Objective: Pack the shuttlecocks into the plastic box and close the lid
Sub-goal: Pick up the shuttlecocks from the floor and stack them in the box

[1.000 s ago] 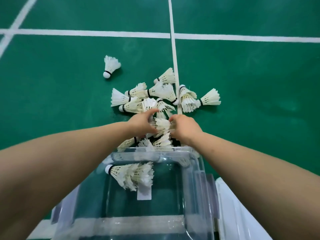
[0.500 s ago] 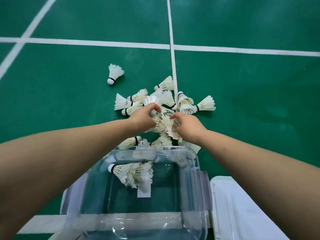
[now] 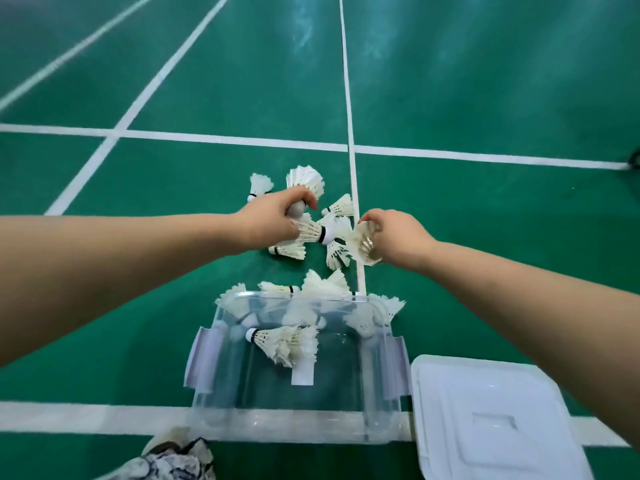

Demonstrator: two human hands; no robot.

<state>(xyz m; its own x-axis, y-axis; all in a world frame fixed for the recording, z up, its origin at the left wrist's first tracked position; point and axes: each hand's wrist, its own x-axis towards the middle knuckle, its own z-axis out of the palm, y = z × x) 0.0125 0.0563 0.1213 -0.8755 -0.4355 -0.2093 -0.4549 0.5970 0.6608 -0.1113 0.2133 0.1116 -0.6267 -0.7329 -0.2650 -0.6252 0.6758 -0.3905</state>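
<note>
The open top of the clear plastic box (image 3: 375, 375) is left unobstructed from above. Inside, room is taken only toward 12 o'clock by a nested stack of white feather shuttlecocks (image 3: 287, 344). Its far rim is crowded by loose shuttlecocks (image 3: 323, 282). At 3 o'clock passage is blocked by the flat white plastic lid (image 3: 485, 417), laid just beside it. Bare green court floor (image 3: 131, 323) is left at 9 o'clock.

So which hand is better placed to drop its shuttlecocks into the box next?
Probably the right. The right hand grips a shuttlecock clear of the pile, slightly nearer the plastic box. The left hand grips shuttlecocks farther out, among the pile.
</note>
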